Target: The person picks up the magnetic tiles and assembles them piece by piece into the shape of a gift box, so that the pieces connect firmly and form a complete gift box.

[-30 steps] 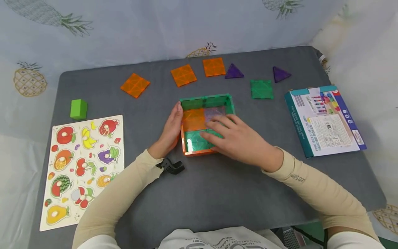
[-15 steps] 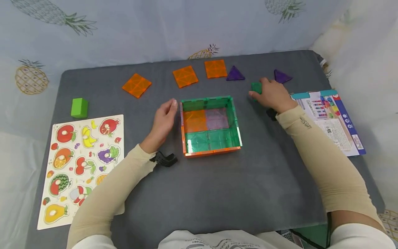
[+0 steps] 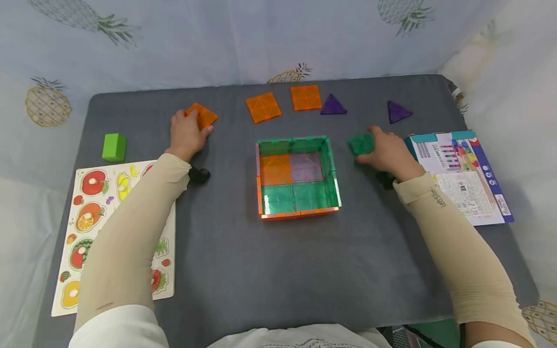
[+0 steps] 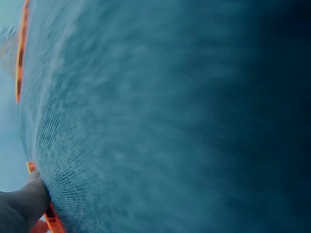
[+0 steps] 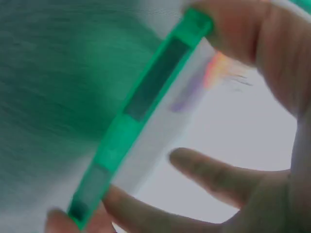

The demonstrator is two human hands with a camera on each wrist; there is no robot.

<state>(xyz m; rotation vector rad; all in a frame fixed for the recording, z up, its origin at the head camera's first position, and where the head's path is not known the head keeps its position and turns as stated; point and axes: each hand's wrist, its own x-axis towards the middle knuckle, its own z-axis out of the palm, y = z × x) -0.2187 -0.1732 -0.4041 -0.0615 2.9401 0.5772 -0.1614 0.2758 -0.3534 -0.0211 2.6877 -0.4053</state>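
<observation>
My right hand (image 3: pixel 389 152) pinches a green square magnetic tile (image 3: pixel 360 144) by its edges. In the right wrist view the green tile (image 5: pixel 121 131) stands edge-on between thumb and fingers. Over at the far left, my left hand (image 3: pixel 187 135) grips an orange square magnetic tile (image 3: pixel 206 116), thumb on its near right edge and fingers at its left corner. The left wrist view has the thumb (image 4: pixel 31 196) on that tile's rim. Between the hands sits an open-topped box of magnetic tiles (image 3: pixel 296 212), with green and orange walls and an orange, purple and green floor.
Two orange square tiles (image 3: pixel 263 107) and two purple triangle tiles (image 3: pixel 333 105) lie along the back. A green block (image 3: pixel 114 147) and a fruit puzzle board (image 3: pixel 167 285) are at left. At right lies a printed cardboard box (image 3: pixel 465 181) on the grey table (image 3: pixel 278 270).
My right hand has left the tile box, picked up the green tile and drawn it nearer. My left hand has let go of the box and reached the far-left orange tile.
</observation>
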